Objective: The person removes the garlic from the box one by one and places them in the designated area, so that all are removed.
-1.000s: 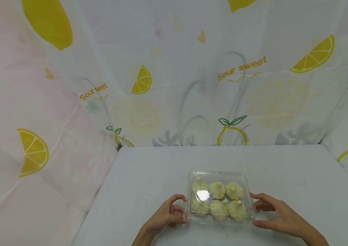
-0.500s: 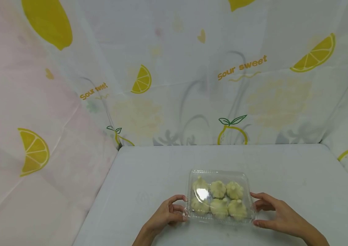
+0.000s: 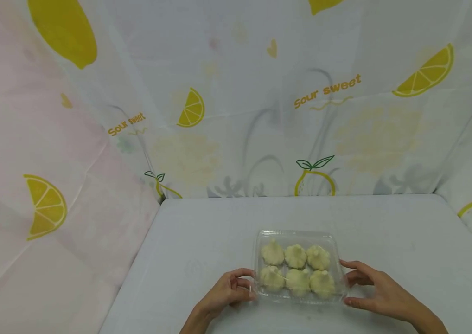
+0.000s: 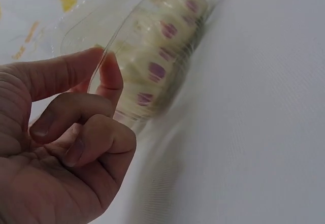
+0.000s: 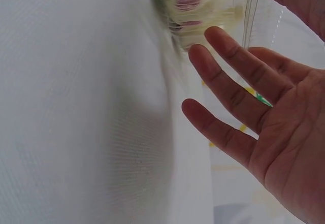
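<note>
A clear plastic clamshell box (image 3: 300,297) with its lid down holds several pale garlic bulbs (image 3: 296,256) in two rows. It is at the front middle of the white table. My left hand (image 3: 225,292) pinches the rim at its left side. In the left wrist view the thumb and index finger meet on the thin rim, and the other fingers are curled. At the right side, my right hand (image 3: 375,290) holds the box rim by thumb and index finger. Its other fingers (image 5: 228,97) spread out straight below. The bulbs show purple patches in both wrist views.
The white-covered table (image 3: 202,232) runs back to a hanging cloth (image 3: 240,93) printed with lemons and lettering. More of this cloth hangs at the left and right sides.
The box's tilt has shifted slightly: the bright glare over the left bulbs has gone, and they show clearly. The left hand has moved very slightly; both hands keep their hold.
</note>
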### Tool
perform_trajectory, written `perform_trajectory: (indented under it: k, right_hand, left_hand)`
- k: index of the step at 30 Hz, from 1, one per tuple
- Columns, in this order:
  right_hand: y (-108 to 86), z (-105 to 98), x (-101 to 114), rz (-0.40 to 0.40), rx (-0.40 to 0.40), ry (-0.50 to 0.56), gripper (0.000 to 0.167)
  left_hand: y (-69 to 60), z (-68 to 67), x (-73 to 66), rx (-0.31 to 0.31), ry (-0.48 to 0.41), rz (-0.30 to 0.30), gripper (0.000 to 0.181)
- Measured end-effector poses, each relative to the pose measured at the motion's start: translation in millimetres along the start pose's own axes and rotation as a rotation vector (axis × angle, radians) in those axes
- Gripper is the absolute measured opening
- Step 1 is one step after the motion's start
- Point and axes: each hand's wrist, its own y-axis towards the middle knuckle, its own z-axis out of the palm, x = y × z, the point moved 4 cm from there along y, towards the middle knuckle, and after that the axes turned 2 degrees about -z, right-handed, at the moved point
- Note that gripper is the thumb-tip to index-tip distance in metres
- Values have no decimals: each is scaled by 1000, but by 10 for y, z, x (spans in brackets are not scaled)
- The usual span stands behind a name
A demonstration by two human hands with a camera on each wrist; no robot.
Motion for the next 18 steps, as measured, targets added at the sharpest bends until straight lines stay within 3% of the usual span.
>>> perform_trajectory:
  k: [8, 11, 14, 18]
  right_hand:
    - [10, -7, -11, -2, 17, -2, 69]
    - [8, -6, -10, 3, 19, -7, 70]
    - [2, -10, -9, 12, 17, -12, 70]
    - [-6, -12, -8, 24, 17, -7, 70]
  left_hand:
    - [3, 11, -31, 77, 65, 24, 40]
    - [-3, 11, -65, 87, 133, 57, 39]
    - [-14, 7, -103, 55, 231, 77, 40]
    - [-31, -8, -148, -39, 378, 96, 49]
